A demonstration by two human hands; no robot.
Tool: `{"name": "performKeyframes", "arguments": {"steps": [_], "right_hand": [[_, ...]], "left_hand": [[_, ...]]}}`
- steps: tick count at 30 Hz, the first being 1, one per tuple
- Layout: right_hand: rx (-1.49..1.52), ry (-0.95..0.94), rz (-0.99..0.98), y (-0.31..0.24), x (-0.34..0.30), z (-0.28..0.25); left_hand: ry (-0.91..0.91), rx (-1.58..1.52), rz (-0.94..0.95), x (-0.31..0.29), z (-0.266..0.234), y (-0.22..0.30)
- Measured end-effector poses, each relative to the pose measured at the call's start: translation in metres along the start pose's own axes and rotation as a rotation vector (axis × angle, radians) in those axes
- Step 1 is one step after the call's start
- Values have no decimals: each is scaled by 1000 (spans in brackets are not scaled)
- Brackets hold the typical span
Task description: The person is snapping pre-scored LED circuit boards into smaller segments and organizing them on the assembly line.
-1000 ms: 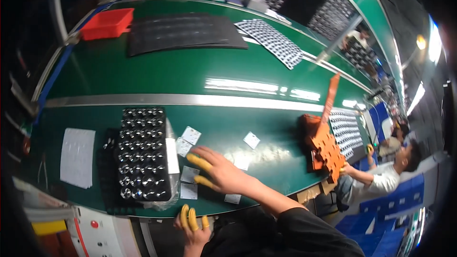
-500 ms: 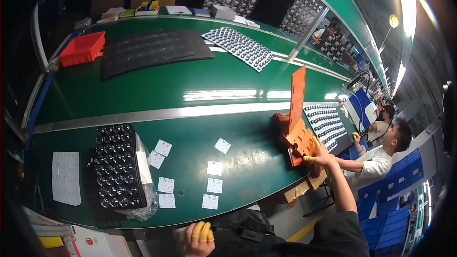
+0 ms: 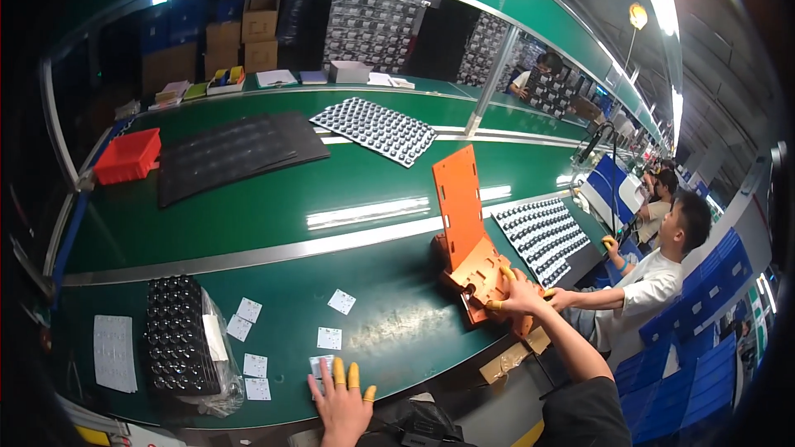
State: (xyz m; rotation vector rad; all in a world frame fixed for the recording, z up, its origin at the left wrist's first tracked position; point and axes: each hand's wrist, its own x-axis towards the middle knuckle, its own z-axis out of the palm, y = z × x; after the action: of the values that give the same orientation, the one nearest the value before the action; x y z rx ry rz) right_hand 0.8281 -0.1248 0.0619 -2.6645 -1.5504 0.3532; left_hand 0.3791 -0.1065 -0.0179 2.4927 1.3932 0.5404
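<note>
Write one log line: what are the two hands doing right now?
left hand: flat on green table by white squares | right hand: on orange fixture

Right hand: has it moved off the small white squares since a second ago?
Yes. The right hand went rightward from the white squares beside the black tray to the orange fixture, now resting on it.

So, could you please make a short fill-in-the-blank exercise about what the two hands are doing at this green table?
1. The right hand rests on an open hinged fixture whose colour is ____.
2. The left hand lies on the ____ table, beside small white cards.
3. The fingertips of the left hand wear ____ finger cots.

Missing words: orange; green; yellow
</note>
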Motion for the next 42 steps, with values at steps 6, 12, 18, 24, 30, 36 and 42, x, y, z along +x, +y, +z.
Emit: {"name": "performKeyframes", "arguments": {"steps": [6,12,18,24,30,36,42], "right_hand": [[5,19,204,-42,-34,3],[-75,66,196,-50,-40,15],[-90,55,-9,-28,-21,14],[-118,112,-34,-41,-24,10],[62,215,-71,-75,-35,10],[-51,144,-228,-144,-33,-10],[-52,55,-271,-197,-7,-2]], "left_hand": [[11,66,-28,14,-9,-4],[30,66,172,88,21,8],[37,150,-89,124,27,-9],[9,77,133,77,24,23],[30,-34,145,43,37,32],[40,-3,133,31,14,-1],[103,-26,-6,-5,1,-8]]}}
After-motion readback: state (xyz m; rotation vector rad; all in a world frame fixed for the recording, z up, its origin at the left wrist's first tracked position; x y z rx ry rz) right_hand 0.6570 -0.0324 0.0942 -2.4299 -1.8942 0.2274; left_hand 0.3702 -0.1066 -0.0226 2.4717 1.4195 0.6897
